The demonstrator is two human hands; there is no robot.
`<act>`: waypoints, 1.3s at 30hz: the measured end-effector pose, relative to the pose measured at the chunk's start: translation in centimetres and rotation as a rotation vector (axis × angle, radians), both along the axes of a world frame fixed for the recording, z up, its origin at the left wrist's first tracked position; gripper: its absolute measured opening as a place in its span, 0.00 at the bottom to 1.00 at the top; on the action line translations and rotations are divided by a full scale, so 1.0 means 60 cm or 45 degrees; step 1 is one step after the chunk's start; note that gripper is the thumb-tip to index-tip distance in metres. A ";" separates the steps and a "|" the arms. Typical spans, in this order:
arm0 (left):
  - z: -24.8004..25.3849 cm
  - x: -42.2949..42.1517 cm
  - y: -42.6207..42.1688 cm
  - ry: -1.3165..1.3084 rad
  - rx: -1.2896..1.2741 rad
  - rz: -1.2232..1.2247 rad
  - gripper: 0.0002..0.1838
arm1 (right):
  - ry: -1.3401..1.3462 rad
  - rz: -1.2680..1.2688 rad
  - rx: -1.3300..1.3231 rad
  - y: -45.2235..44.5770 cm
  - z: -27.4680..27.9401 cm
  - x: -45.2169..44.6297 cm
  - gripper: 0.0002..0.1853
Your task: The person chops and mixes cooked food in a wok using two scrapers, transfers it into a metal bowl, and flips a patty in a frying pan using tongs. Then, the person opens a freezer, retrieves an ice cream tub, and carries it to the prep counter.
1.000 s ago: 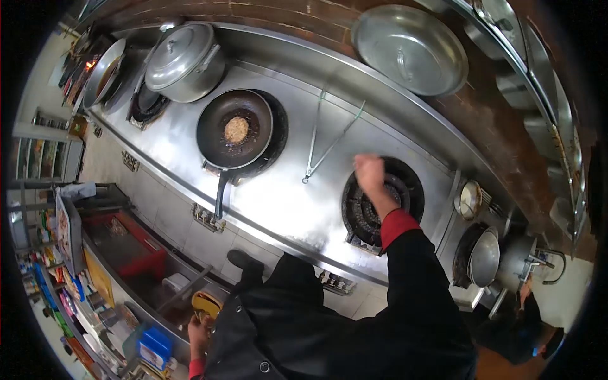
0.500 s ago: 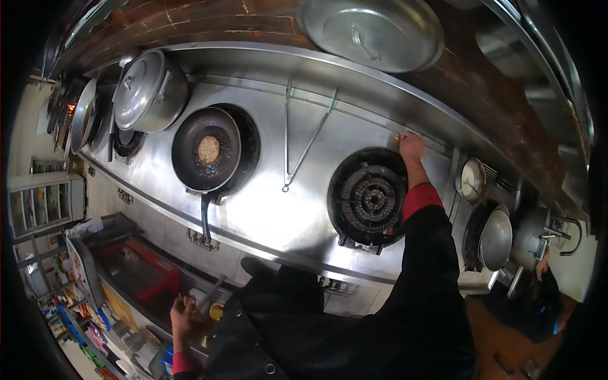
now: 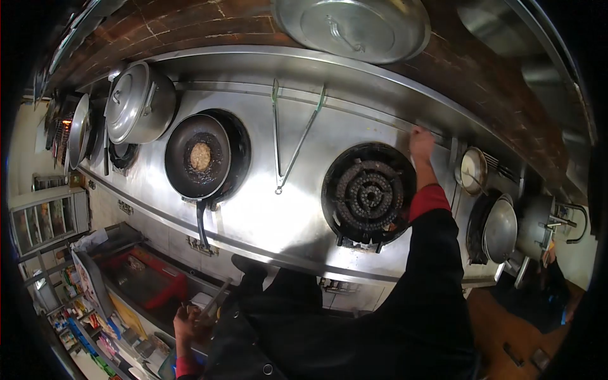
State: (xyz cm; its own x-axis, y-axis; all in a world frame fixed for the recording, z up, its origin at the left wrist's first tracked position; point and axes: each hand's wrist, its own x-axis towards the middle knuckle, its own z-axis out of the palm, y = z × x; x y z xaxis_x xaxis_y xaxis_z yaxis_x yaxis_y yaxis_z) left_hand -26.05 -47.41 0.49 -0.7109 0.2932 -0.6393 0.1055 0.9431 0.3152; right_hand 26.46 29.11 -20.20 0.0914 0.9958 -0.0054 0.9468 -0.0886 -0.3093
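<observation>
My right hand [image 3: 421, 144] is stretched over the steel stovetop [image 3: 266, 218], behind and to the right of a bare ring burner [image 3: 372, 197]. Its fingers are closed, and what they hold, if anything, does not show. Low on the left, my left hand [image 3: 185, 322] hangs beside my body with its fingers curled; their contents are hidden. A black frying pan [image 3: 172, 155] with one browned patty [image 3: 201, 156] rests on the left burner. Steel tongs [image 3: 278, 145] with green tips lie spread between pan and burner.
A lidded pot [image 3: 155, 104] stands at the back left. A large metal lid [image 3: 354, 28] leans by the brick wall. To the right are a small bowl [image 3: 474, 171] with a utensil and a wok [image 3: 499, 231]. Another person's hand [image 3: 550, 254] is near the tap.
My right hand has shifted slightly right relative to the burner; the yellow bit at its fingertips no longer shows. My view has moved a little. Pan, patty and tongs stay in place.
</observation>
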 end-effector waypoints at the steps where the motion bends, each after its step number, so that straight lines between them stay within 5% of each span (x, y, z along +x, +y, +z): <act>1: 0.002 -0.001 0.001 -0.039 0.055 0.052 0.17 | 0.000 0.001 0.001 0.004 -0.005 0.021 0.09; 10: 0.014 -0.009 0.061 -0.039 0.090 -0.046 0.18 | 0.000 0.106 0.064 0.023 -0.043 0.041 0.09; 16: 0.006 -0.004 0.046 -0.067 0.188 0.019 0.21 | 0.396 0.516 0.123 -0.034 0.007 -0.164 0.07; 21: -0.014 0.011 -0.028 -0.005 0.364 0.054 0.22 | 0.151 0.615 0.056 -0.045 -0.003 -0.196 0.07; 26: 0.015 0.050 -0.046 -0.072 0.068 0.145 0.19 | 0.294 0.511 0.134 -0.025 -0.017 -0.200 0.08; 32: -0.035 0.062 -0.137 -0.193 0.165 0.441 0.21 | 0.030 0.608 0.176 0.009 -0.032 -0.192 0.10; 35: -0.034 0.060 -0.132 -0.113 0.160 0.385 0.21 | 0.281 0.286 0.015 0.053 -0.007 -0.191 0.10; 37: -0.018 0.075 -0.111 -0.129 0.220 0.472 0.22 | 1.433 -0.041 -0.311 0.072 0.014 -0.192 0.11; 39: -0.001 0.101 -0.090 -0.130 0.320 0.572 0.25 | 1.739 0.052 -0.515 0.068 0.054 -0.202 0.15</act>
State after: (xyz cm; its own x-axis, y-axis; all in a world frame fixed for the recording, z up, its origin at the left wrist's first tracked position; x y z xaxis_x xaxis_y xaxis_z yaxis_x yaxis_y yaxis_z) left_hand -19.97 -52.82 0.42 -0.7395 0.1268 -0.6611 -0.3352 0.7823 0.5251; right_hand 14.37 33.19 -16.98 -0.2456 0.9061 -0.3444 -0.0651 -0.3699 -0.9268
